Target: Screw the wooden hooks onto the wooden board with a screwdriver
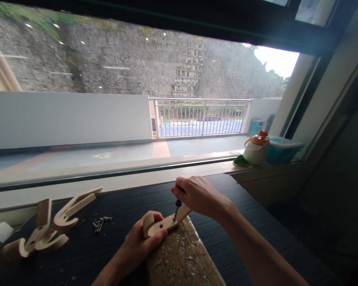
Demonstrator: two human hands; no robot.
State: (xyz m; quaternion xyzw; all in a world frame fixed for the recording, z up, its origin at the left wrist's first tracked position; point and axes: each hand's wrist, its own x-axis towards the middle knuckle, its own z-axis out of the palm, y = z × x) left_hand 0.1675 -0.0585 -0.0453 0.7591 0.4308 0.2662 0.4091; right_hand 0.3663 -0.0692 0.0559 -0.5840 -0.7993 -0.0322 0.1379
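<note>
My right hand point(196, 194) is closed round the dark handle of a screwdriver point(178, 205), whose shaft points down. Its tip meets a pale wooden hook point(168, 227) near the hook's far hole; a screw there is too small to make out. My left hand point(146, 234) grips the hook's curved near end, thumb on top. The hook lies on the far end of a worn wooden board point(184, 254), pitted with small holes. Beside my left hand is a small pile of screws point(101, 224) on the dark table.
Several more wooden hooks point(65, 212) lie in a heap at the left of the table point(125, 198). A white object point(0, 232) stands at the left edge. On the window sill are an orange-topped bottle point(256, 149) and a teal box point(283, 151).
</note>
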